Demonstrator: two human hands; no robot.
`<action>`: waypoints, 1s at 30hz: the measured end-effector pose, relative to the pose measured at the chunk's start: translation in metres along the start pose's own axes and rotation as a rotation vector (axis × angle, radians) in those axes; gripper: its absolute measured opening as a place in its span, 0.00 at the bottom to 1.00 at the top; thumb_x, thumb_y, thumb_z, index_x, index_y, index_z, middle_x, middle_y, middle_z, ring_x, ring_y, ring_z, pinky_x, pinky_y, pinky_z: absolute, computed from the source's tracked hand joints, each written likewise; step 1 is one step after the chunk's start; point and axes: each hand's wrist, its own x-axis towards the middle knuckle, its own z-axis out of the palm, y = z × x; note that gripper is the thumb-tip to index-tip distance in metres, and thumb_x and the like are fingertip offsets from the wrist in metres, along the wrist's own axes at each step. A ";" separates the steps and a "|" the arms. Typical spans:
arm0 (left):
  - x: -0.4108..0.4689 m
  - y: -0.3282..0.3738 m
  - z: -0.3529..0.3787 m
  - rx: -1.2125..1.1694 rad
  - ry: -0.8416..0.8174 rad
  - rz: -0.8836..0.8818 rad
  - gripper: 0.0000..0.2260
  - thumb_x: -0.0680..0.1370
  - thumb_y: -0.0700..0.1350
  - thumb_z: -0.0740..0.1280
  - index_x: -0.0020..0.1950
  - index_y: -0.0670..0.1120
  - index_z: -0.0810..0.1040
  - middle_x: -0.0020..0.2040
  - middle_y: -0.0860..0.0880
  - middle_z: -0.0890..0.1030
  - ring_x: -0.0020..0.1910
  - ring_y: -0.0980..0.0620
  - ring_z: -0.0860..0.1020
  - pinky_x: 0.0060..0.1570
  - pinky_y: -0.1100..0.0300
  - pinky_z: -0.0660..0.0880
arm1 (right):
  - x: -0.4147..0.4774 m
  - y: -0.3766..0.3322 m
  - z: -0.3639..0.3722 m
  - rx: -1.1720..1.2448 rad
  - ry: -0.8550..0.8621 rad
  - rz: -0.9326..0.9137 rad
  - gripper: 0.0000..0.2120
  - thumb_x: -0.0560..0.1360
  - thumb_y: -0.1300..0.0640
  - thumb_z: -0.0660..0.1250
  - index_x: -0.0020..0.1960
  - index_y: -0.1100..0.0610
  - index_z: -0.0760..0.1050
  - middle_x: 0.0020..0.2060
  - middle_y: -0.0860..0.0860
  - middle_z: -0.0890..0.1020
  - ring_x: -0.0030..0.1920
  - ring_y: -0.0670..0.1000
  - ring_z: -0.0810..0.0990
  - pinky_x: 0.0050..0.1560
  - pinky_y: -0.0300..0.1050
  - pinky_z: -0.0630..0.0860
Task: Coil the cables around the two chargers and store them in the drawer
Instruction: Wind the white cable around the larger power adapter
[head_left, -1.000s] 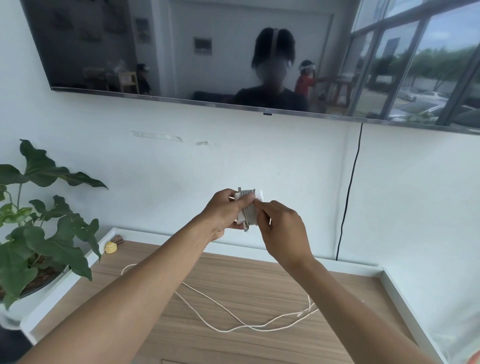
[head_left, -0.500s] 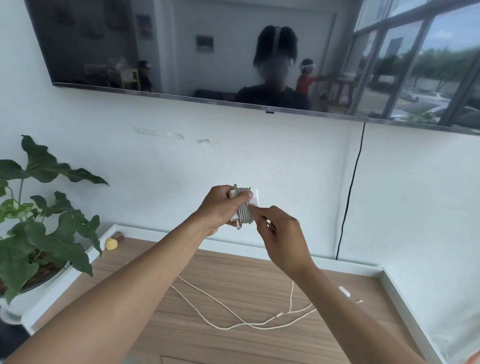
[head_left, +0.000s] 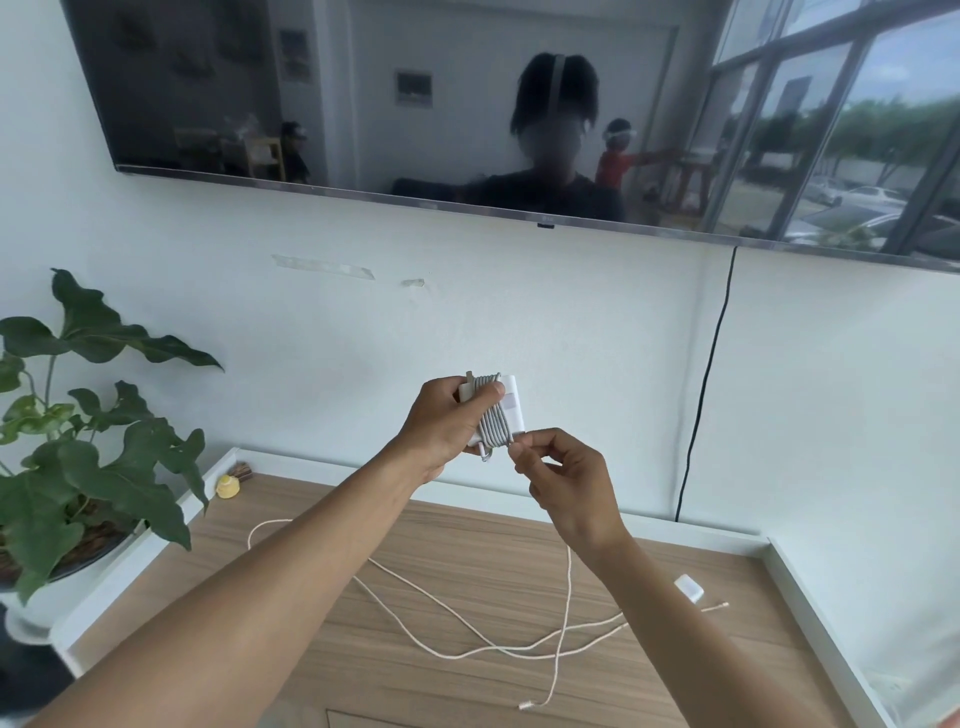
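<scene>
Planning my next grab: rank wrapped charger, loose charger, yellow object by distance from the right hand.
1. White charger wrapped in grey cable, at right hand.
2. Small white charger, lower right.
3. Small yellow object, far left.

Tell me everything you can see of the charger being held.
The charger is a white, boxy block, plastic by its look, with rounded corners. A pale grey cable is wound tightly round its middle. It is held in the air above the table, slightly tilted. The left hand grips it, thumb across the coil; the right hand pinches the cable's end at the coil's lower edge.
</scene>
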 end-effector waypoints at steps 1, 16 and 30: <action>-0.001 0.000 0.000 0.000 -0.001 0.003 0.10 0.78 0.45 0.68 0.47 0.37 0.79 0.34 0.45 0.79 0.25 0.51 0.77 0.28 0.56 0.77 | 0.000 0.000 0.001 0.004 0.000 -0.002 0.03 0.75 0.58 0.70 0.42 0.55 0.81 0.32 0.46 0.78 0.28 0.47 0.67 0.28 0.35 0.66; -0.013 0.009 -0.014 0.266 -0.437 0.027 0.14 0.79 0.46 0.67 0.55 0.35 0.76 0.44 0.42 0.79 0.41 0.44 0.83 0.35 0.49 0.80 | 0.028 -0.012 -0.027 -0.399 -0.186 0.162 0.19 0.77 0.60 0.63 0.28 0.50 0.75 0.26 0.46 0.73 0.25 0.44 0.66 0.26 0.36 0.63; -0.016 0.004 -0.014 0.770 -0.409 0.130 0.11 0.77 0.56 0.67 0.46 0.50 0.73 0.36 0.54 0.76 0.32 0.53 0.75 0.29 0.64 0.69 | 0.042 -0.054 -0.026 -0.384 -0.249 0.441 0.06 0.74 0.61 0.68 0.45 0.63 0.82 0.30 0.51 0.70 0.28 0.48 0.63 0.27 0.37 0.59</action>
